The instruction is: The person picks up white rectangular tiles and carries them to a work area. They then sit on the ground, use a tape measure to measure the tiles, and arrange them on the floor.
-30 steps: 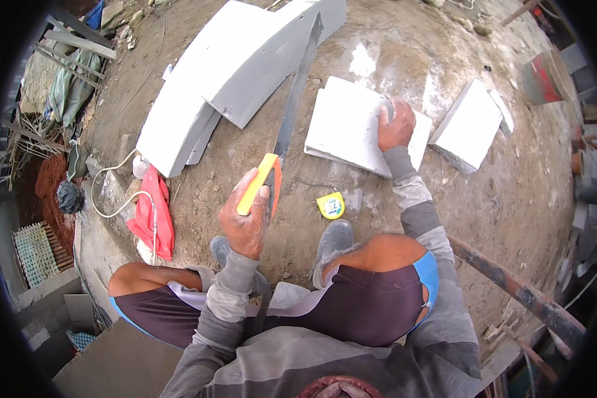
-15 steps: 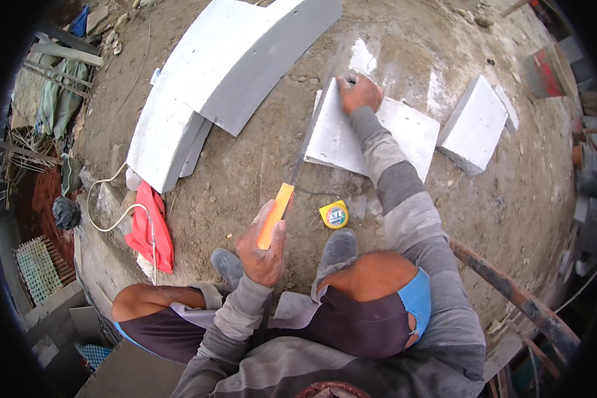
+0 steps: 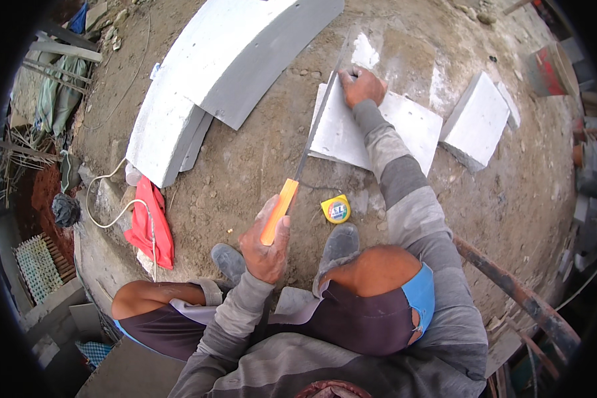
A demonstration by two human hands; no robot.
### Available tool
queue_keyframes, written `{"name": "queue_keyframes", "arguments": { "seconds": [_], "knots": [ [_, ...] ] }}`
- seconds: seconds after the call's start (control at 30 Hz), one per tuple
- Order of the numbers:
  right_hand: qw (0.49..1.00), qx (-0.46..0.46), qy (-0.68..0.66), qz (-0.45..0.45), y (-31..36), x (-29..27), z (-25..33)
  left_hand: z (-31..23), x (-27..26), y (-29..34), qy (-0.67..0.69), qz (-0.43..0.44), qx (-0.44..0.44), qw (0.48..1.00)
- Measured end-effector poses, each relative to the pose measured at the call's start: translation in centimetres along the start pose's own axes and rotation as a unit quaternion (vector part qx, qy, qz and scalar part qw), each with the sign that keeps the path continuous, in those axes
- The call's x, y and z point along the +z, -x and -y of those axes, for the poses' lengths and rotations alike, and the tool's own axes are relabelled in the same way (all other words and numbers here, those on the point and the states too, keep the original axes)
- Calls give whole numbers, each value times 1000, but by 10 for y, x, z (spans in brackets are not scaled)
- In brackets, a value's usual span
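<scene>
My left hand (image 3: pixel 265 242) is closed around the orange handle of a hand saw (image 3: pixel 286 205). The saw's long dark blade (image 3: pixel 314 129) points away from me, along the left side of a white block (image 3: pixel 336 137). My right hand (image 3: pixel 363 87) rests on the far end of that block beside the blade, its fingers curled over the edge and partly hidden. Another flat white piece (image 3: pixel 412 126) lies against the block on the right, partly behind my forearm. A yellow tape measure (image 3: pixel 336 209) is on the ground near my foot.
Large curved white blocks (image 3: pixel 199 73) stand at the far left. To the right lies a thick white offcut (image 3: pixel 474 123), with a bucket (image 3: pixel 550 69) beyond it. A red cloth (image 3: pixel 149 229) and a pale cord (image 3: pixel 123 213) are at left. A rusty metal bar (image 3: pixel 511 292) slants at lower right.
The whole view has shifted slightly. Both hands keep the same hold, and the saw lies in nearly the same place along the block.
</scene>
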State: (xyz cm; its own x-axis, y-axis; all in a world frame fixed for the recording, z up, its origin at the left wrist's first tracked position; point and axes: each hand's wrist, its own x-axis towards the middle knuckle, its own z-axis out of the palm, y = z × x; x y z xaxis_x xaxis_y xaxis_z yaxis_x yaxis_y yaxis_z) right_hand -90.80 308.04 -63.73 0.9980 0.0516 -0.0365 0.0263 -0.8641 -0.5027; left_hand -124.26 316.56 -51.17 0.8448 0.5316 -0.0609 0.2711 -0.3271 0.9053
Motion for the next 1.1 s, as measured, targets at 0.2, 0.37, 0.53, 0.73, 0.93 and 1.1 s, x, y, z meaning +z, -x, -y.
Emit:
{"name": "queue_keyframes", "arguments": {
  "seconds": [0.2, 0.37, 0.53, 0.73, 0.93, 1.1],
  "knots": [
    [999, -5, -36, 35, -16, 10, -26, -4, -2, 0, -13, 4, 25, 1000],
    [993, -30, 95, 65, 0, -28, -33, -15, -2, 1, -48, 11, 27, 998],
    [982, -99, 160, -30, 20, -13, -27, -26, 3, 1, -86, 10, 67, 994],
    [988, -92, 119, -20, 17, -18, -28, -34, 7, 3, -95, 18, 49, 994],
    [985, -82, 154, -14, 20, -20, -23, -38, 7, 13, -113, 4, 52, 992],
    [985, -77, 150, -22, 20, -20, -24, -39, 14, 8, -115, -1, 59, 992]
  ]
}}
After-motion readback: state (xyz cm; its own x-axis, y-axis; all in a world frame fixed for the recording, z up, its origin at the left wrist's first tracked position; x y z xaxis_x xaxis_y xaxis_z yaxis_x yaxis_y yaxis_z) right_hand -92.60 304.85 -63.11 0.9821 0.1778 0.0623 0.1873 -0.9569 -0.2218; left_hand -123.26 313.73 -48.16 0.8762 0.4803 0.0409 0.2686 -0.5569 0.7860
